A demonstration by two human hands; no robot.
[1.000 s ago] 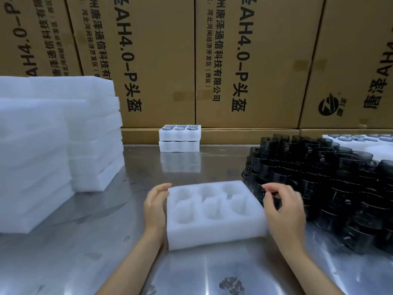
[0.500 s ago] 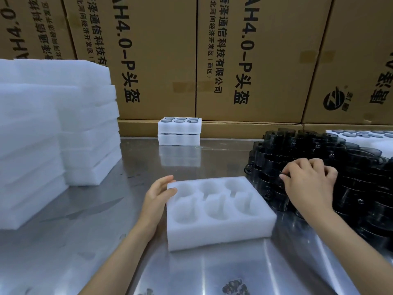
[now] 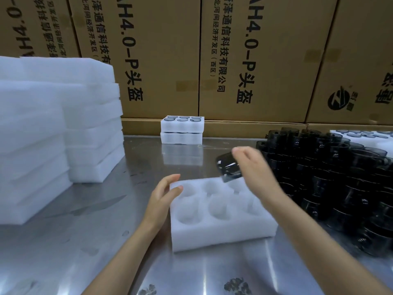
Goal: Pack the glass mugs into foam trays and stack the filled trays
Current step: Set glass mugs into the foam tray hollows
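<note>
Half a second ago the right hand (image 3: 255,173) was down among the heap of mugs; it has since come away to the left with one dark glass mug (image 3: 228,167) and now hangs above the far right corner of the foam tray (image 3: 221,211). The mug is smoky, nearly black glass with a bright glint across its side, tilted over rather than upright. It is blurred and the palm covers its right part, so the fingers' exact hold on it is hard to make out; the fingers curl over it from above.

The left hand (image 3: 163,196) has stayed where it was, relaxed fingers resting against the tray's near-left edge, the thumb on its top face. The tray is white foam with six round pockets in two rows, all bare, lying on the steel table (image 3: 106,220).

To the right, the heap of mugs (image 3: 331,177) is piled dark on dark, running out of view at the edge; single mugs are hard to tell apart. Behind it a white tray of mugs (image 3: 361,136) is partly hidden. At the back, against the cardboard cartons (image 3: 161,60), stand two filled trays (image 3: 182,129), one on the other. On the left rise stacks of foam slabs (image 3: 53,128), cut off by the frame.
</note>
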